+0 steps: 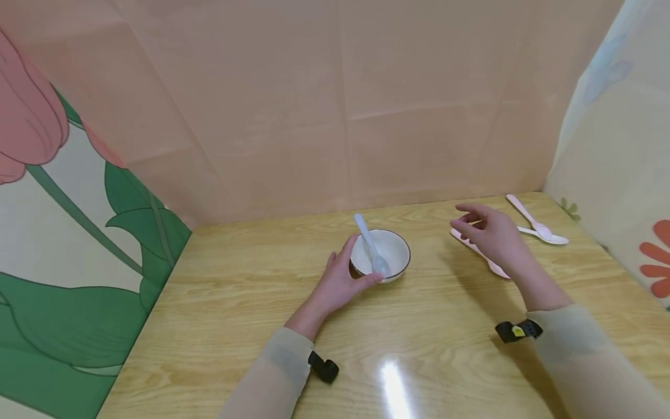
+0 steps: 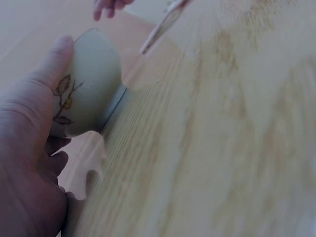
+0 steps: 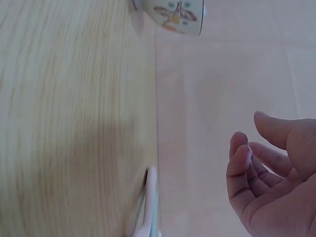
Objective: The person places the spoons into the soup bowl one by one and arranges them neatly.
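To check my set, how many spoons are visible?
4: a pale spoon in the bowl, a pink spoon by the right hand, another pink spoon overlapping a white spoon farther right. The right hand may hide others.

Left hand [image 2: 27, 133] grips leaf-patterned bowl [image 2: 96, 74]; wooden tabletop [image 2: 207, 158] alongside; right hand [image 2: 110, 5] beyond.

Spoon [image 1: 370, 243] in bowl [image 1: 396, 250], three spoons [image 1: 543, 232] (two overlapping) farther right.

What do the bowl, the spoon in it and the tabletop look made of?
Bowl: probably glazed ceramic, smooth and pale with a painted sprig. Spoon: likely plastic, evenly pale, no metallic gleam. Tabletop: wood or wood-look laminate, glossy; grain and a bright reflection show.
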Demonstrator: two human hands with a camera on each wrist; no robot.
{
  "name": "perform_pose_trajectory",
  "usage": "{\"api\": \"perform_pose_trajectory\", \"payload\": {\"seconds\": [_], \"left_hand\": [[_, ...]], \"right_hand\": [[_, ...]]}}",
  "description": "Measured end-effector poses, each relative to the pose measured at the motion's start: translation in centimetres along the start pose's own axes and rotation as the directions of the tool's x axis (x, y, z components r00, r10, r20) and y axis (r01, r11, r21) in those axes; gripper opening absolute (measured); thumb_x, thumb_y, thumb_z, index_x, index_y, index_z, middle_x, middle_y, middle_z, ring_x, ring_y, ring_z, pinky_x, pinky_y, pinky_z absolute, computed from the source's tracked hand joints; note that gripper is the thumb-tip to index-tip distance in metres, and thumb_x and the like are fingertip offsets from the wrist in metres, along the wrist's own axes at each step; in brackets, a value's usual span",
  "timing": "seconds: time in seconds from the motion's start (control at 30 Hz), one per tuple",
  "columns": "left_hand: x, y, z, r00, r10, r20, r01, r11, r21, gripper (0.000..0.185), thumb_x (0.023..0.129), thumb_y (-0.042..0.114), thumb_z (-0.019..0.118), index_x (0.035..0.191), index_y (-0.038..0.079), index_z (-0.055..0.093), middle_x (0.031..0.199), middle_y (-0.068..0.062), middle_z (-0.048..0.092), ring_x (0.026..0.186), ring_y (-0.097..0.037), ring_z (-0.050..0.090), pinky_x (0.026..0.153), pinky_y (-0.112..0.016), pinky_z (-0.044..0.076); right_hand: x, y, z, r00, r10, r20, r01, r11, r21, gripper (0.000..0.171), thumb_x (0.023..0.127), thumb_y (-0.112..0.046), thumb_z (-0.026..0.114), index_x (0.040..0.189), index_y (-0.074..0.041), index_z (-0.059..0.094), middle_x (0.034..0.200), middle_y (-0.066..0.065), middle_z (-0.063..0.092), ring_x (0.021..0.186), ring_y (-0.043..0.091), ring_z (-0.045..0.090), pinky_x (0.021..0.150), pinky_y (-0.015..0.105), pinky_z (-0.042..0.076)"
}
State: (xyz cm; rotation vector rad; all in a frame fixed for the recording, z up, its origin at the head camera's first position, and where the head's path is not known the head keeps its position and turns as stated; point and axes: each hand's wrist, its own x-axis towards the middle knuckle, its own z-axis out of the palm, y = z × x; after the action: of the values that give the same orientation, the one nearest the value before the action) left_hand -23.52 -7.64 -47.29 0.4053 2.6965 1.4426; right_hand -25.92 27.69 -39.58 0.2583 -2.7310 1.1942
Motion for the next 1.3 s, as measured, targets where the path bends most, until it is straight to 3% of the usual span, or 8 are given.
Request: {"api": "perform_pose_trajectory", "payload": {"seconds": [0.13,0.47,0.73,0.97,1.3], "left_hand": [[0.0,0.1,-0.1,1.0,-0.004,0.0,0.004,1.0,0.004,0.106,0.089,0.065,0.087,0.174,0.045,0.026,0.171,-0.001,0.045,0.165,-0.052,0.009,0.121,-0.081,0.025],[0.1,0.2,-0.1,1.0,0.003,0.004,-0.003,1.0,0.0,0.104,0.09,0.063,0.088,0.173,0.047,0.027,0.171,0.001,0.044,0.165,-0.052,0.008,0.122,-0.08,0.022],[0.0,0.5,-0.1,1.0,0.022,0.003,-0.022,1.0,-0.001,0.102,0.091,0.06,0.088,0.172,0.044,0.029,0.168,0.0,0.048,0.164,-0.053,0.009,0.123,-0.08,0.021],[0.0,0.3,-0.1,1.0,0.027,0.001,-0.027,1.0,0.0,0.103,0.09,0.062,0.087,0.172,0.044,0.029,0.167,0.0,0.049,0.165,-0.052,0.009,0.126,-0.077,0.019],[0.1,0.2,-0.1,0.998,0.068,0.001,-0.068,0.998,0.006,0.102,0.091,0.061,0.088,0.172,0.04,0.03,0.161,0.0,0.054,0.165,-0.045,0.019,0.134,-0.062,0.007]], "right_hand": [[-0.1,1.0,-0.6,0.999,0.026,0.036,-0.025,1.0,-0.014,0.065,0.112,-0.044,0.067,0.161,-0.003,0.054,0.13,0.02,0.071,0.094,0.013,0.072,0.071,0.021,0.055],[0.0,3.3,-1.9,0.986,0.067,0.152,-0.06,0.997,-0.049,0.068,0.114,-0.043,0.063,0.161,0.004,0.049,0.133,0.029,0.069,0.108,0.037,0.073,0.075,0.024,0.057],[0.0,4.5,-2.5,0.979,0.105,0.175,-0.086,0.99,-0.112,0.068,0.114,-0.045,0.061,0.161,0.004,0.049,0.14,0.033,0.064,0.122,0.046,0.064,0.085,0.036,0.053],[0.0,5.8,-2.5,0.979,0.11,0.173,-0.091,0.989,-0.112,0.067,0.114,-0.043,0.064,0.159,0.006,0.051,0.136,0.032,0.067,0.117,0.043,0.066,0.083,0.035,0.054],[0.2,6.9,-2.3,0.974,0.135,0.18,-0.114,0.986,-0.121,0.064,0.112,-0.039,0.067,0.154,0.008,0.055,0.127,0.027,0.072,0.099,0.026,0.068,0.077,0.025,0.051]]}}
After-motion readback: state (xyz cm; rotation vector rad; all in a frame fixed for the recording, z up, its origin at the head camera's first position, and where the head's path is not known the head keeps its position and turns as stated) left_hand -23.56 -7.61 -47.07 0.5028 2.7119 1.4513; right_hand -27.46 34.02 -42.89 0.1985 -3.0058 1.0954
